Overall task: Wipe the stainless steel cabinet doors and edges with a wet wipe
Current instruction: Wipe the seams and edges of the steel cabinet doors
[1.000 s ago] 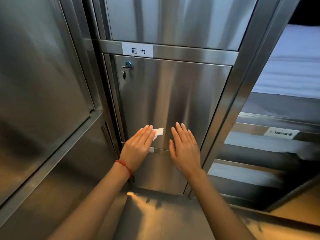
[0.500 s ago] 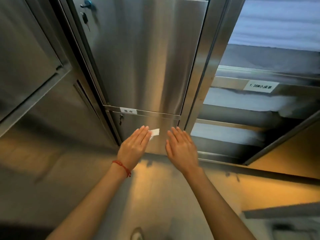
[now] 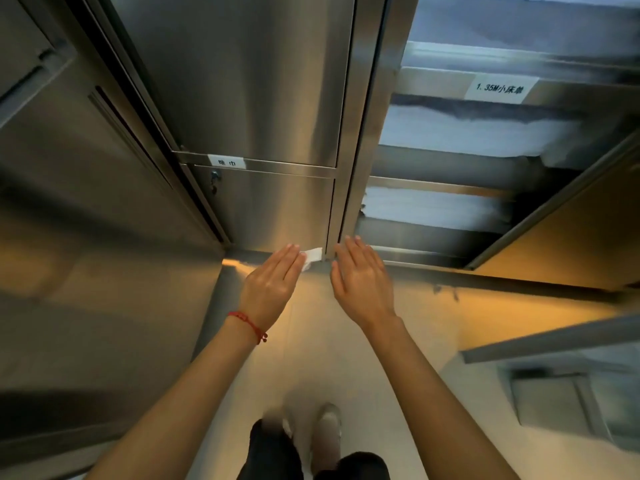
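Observation:
A small stainless steel cabinet door with a lock at its upper left sits lowest in the cabinet, under a taller door. My left hand, with a red string at the wrist, lies flat with straight fingers on a white wet wipe at the cabinet's bottom edge. A corner of the wipe shows past the fingertips. My right hand is flat beside it, fingers straight, fingertips near the foot of the vertical frame post. It holds nothing.
An open steel door stands at the left. Open shelves with folded white linen and a label are at the right, beside another open door. My shoes stand on the pale floor below.
Both hands have slid down the door fronts, from the taller door past the small lower door to the bottom edge. The view has tilted downward, and my feet now show.

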The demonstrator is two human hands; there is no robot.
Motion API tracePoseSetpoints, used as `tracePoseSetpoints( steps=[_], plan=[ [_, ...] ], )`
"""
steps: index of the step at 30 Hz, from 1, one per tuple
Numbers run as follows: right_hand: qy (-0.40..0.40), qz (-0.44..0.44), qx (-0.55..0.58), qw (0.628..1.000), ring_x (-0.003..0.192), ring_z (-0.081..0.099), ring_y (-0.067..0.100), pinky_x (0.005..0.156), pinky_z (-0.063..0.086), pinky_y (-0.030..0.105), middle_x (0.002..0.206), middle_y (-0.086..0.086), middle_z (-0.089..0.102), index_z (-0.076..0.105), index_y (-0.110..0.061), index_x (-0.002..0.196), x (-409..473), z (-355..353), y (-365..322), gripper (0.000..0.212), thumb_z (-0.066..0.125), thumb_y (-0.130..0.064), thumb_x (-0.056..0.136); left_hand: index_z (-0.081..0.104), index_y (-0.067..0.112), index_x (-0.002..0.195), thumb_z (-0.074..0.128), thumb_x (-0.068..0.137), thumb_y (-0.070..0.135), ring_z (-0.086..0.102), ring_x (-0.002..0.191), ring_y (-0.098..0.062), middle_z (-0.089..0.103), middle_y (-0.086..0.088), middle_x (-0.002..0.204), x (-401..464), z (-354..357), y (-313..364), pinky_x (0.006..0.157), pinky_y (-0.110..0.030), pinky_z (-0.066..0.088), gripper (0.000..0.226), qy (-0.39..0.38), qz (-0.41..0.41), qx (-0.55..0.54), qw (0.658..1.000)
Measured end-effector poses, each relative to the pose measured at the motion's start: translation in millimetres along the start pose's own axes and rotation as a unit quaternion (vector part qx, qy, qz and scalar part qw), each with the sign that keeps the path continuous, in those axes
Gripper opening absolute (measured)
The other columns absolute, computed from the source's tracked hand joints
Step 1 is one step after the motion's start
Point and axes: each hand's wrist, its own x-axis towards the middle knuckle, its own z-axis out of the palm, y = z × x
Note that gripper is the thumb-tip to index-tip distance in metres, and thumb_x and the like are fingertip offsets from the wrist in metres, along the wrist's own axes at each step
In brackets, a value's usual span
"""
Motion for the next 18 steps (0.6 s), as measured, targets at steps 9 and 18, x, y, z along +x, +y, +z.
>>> tracePoseSetpoints(
  steps=[9, 18],
  plan=[
    [0.021, 0.072, -0.012, 0.997, 0.126, 0.048, 0.033, 0.107, 0.034, 0.042, 0.131, 0.021, 0.054, 0.058, 0.001, 0.124, -50, 9, 6, 0.036, 0.054, -0.016, 0.093, 0.067, -0.01, 0.1, 0.078, 0.054, -0.02, 0.067, 0.092, -0.037, 0.066, -0.027, 0.102, -10, 0, 34, 0.076, -0.047, 0.054, 0.048, -0.073, 0.021, -0.073, 0.994],
    [0.073, 0.132, -0.025, 0.988, 0.111, 0.06, 0.035, 0.093, 0.047, 0.046, 0.118, 0.022, 0.063, 0.067, 0.002, 0.11, -94, 17, 6, 0.031, 0.066, -0.013, 0.083, 0.068, -0.009, 0.099, 0.082, 0.051, -0.016, 0.067, 0.091, -0.036, 0.067, -0.026, 0.101, -21, -3, 62, 0.076, -0.046, 0.053, 0.051, -0.117, 0.066, -0.106, 0.985]
  ],
)
